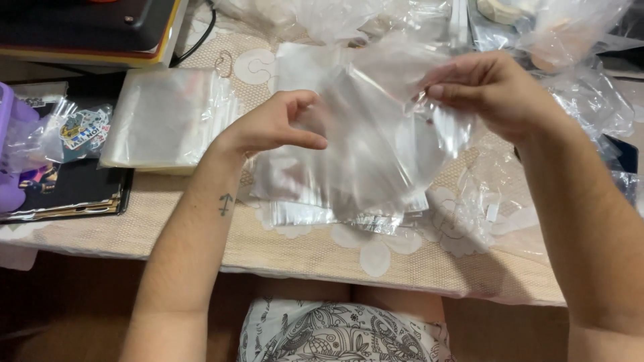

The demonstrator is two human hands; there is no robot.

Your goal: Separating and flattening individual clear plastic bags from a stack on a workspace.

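Holding one clear plastic bag (376, 144) raised over the tabletop (322, 251), left hand (272, 124) and right hand (493, 90) pinching its opposite edges, bag stacks (168, 117) crowding below.

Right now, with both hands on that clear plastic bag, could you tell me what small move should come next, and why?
Probably part the clear bag at its top edge. The right hand pinches one upper corner, the left hand grips the opposite side, and the bag hangs flat and looks unopened above the stack of bags.
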